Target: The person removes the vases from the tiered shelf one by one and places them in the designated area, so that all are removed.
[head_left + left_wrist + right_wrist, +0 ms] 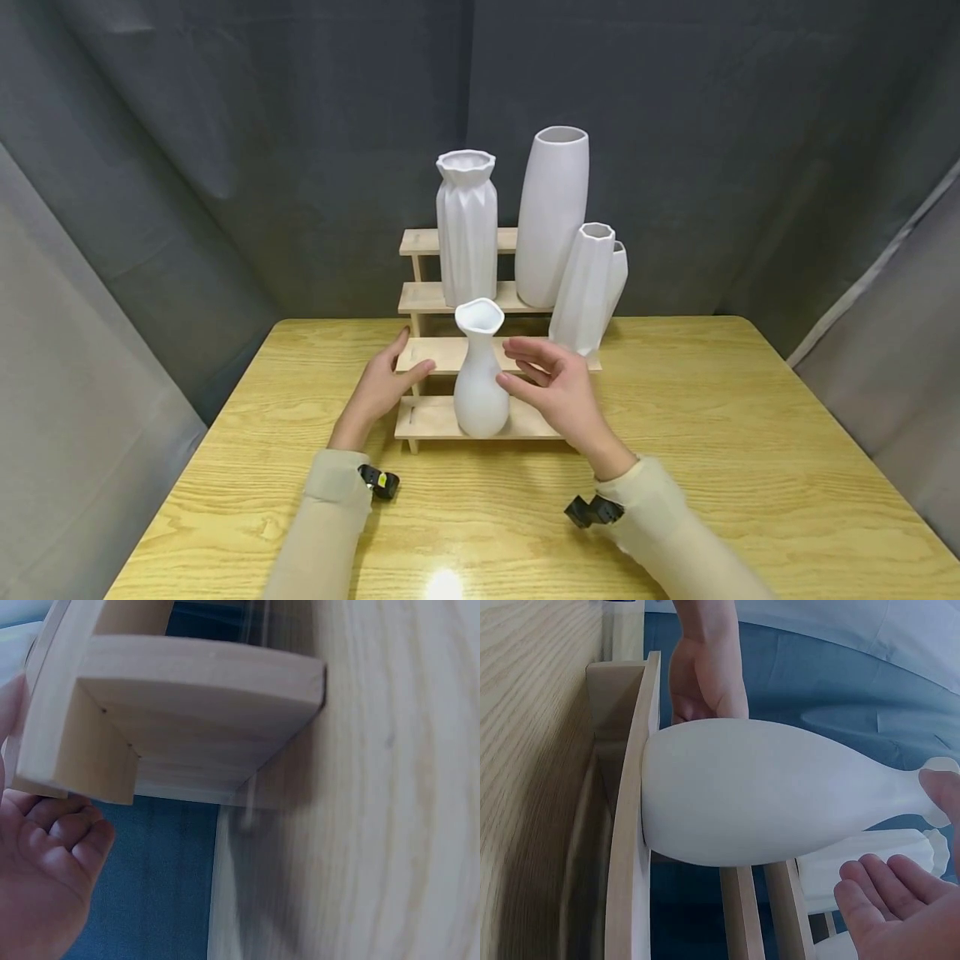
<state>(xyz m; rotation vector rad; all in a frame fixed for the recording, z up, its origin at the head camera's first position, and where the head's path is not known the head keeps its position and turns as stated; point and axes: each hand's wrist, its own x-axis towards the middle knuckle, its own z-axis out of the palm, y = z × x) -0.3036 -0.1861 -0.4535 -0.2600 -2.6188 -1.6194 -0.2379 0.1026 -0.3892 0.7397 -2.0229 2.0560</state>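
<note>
A white narrow-necked vase (482,392) with a wavy flared mouth stands upright on the lowest tier of a wooden stepped stand (431,417). Just right of its body is my right hand (562,396), fingers spread and slightly bent, holding nothing. The right wrist view has that hand's thumb overlapping the neck of the vase (742,795), with the other fingers away from it. My left hand (380,386) grips the stand's left end, thumb over the second-lowest tier. From the left wrist, its bent fingers (71,832) show beside the stand's side support (97,742).
A pleated white vase (468,233) and a tall smooth vase (553,221) stand on the upper tiers. Right of them, a faceted vase (585,292) partly hides another white vase (617,279). Dark curtain (337,150) hangs behind the wooden table (712,433).
</note>
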